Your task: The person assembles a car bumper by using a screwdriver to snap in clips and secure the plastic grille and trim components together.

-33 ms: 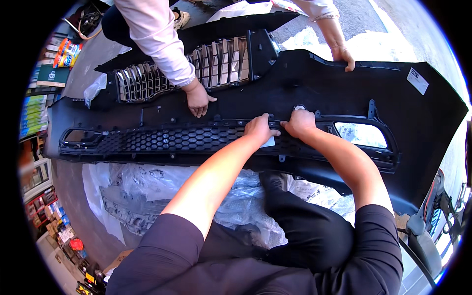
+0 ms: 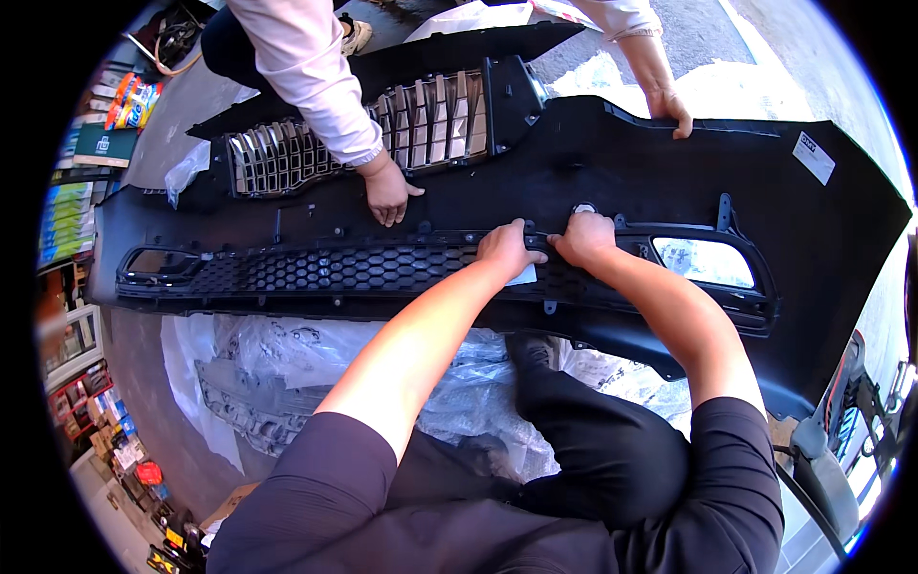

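A large black car bumper cover (image 2: 832,220) lies across the view with its inner side up. A long black honeycomb lower grille (image 2: 335,271) runs along its near side. My left hand (image 2: 507,251) is closed on the grille's upper edge, thumb pointing right, with a small pale label (image 2: 523,275) just below it. Close by on the right, my right hand (image 2: 585,239) is closed at the same edge, its thumb toward my left hand. Its fingertips are hidden. A small pale opening shows by its knuckles. Set in the far side is a chrome-slatted upper grille (image 2: 430,120).
Across from me, another person's hand (image 2: 389,191) rests on the bumper, and their other hand (image 2: 669,107) holds its far edge. Crumpled clear plastic wrap (image 2: 287,354) lies beneath the near side. Boxes and packets (image 2: 105,143) line the left. A grey stand-like object (image 2: 824,478) is at lower right.
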A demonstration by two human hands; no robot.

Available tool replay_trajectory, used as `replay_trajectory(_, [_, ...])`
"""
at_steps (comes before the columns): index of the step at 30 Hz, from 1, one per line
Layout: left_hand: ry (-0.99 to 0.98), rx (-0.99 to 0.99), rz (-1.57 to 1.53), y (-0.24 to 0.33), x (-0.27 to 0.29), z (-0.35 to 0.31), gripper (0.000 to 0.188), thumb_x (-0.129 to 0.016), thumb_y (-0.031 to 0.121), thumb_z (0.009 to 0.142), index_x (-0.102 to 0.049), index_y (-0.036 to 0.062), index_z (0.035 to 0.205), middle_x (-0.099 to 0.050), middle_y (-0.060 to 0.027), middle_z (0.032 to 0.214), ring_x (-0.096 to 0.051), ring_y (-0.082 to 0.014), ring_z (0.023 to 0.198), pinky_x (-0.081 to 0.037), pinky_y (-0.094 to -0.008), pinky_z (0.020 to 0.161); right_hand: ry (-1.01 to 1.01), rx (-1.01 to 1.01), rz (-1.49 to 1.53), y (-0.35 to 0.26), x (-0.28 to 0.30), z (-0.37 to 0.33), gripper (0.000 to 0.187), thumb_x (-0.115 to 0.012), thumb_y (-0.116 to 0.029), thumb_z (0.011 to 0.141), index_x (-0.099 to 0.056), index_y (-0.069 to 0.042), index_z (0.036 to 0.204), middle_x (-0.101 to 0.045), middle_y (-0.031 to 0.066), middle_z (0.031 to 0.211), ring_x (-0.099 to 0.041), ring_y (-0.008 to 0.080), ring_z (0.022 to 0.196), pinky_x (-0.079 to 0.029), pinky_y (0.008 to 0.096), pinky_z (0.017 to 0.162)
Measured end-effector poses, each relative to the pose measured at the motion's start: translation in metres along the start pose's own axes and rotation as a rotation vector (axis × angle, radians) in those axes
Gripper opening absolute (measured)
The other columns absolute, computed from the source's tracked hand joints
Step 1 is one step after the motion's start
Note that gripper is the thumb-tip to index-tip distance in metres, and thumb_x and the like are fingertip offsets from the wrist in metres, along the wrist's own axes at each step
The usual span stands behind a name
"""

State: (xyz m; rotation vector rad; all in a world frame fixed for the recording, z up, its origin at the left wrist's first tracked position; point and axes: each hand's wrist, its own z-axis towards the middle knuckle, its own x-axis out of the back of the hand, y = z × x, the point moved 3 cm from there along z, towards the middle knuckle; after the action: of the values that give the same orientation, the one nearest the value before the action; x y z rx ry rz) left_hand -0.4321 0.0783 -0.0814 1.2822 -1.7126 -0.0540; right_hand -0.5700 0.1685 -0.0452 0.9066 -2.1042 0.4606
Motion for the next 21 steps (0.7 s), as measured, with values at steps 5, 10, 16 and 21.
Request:
replay_trajectory(5, [0.037,-0.055,-0.214,-0.010,0.009,-0.004,0.086,-0.090,0.043,0.071,-0.056,-0.0003,0.137,-0.074,-0.0187,0.099,-0.072,-0.0335,0.097,-0.055,-0.0431,0.089,0.017,0.012,-0.019,0.000,0.005,0.001,0.058,-0.071,-0.054,0.088,-0.076,-0.001,0.111,-0.073,0.0199,0.114,-0.070,0.0335,0.110,-0.055,0.0419,0.094])
replay_trajectory(10, [0.436,-0.010,-0.507,-0.092,0.078,-0.090,0.067,-0.083,0.040,0.085,-0.061,-0.0007,0.133,-0.073,-0.0133,0.085,-0.072,-0.0204,0.079,-0.055,-0.0342,0.073,0.036,0.038,-0.015,-0.005,-0.006,0.006,0.059,-0.074,-0.052,0.087,-0.073,0.002,0.110,-0.072,0.0209,0.116,-0.071,0.0336,0.108,-0.057,0.0403,0.092])
replay_trajectory(16, [0.427,0.439,-0.114,-0.277,0.108,-0.260,0.045,-0.079,0.040,0.087,-0.071,0.0031,0.111,-0.075,-0.0135,0.089,-0.072,-0.0249,0.080,-0.055,-0.0361,0.074,0.105,0.087,-0.020,-0.002,-0.005,0.006,0.063,-0.075,-0.049,0.086,-0.070,0.007,0.113,-0.070,0.0273,0.117,-0.068,0.0397,0.111,-0.054,0.0431,0.097])
replay_trajectory(21, [-0.129,0.660,0.009,-0.325,0.053,-0.360,0.034,-0.079,0.040,0.084,-0.077,0.0073,0.094,-0.075,-0.0142,0.091,-0.073,-0.0303,0.087,-0.056,-0.0411,0.079,0.122,0.120,-0.049,-0.003,-0.003,0.009,0.068,-0.073,-0.053,0.087,-0.070,0.008,0.115,-0.071,0.0279,0.114,-0.070,0.0404,0.106,-0.055,0.0434,0.094])
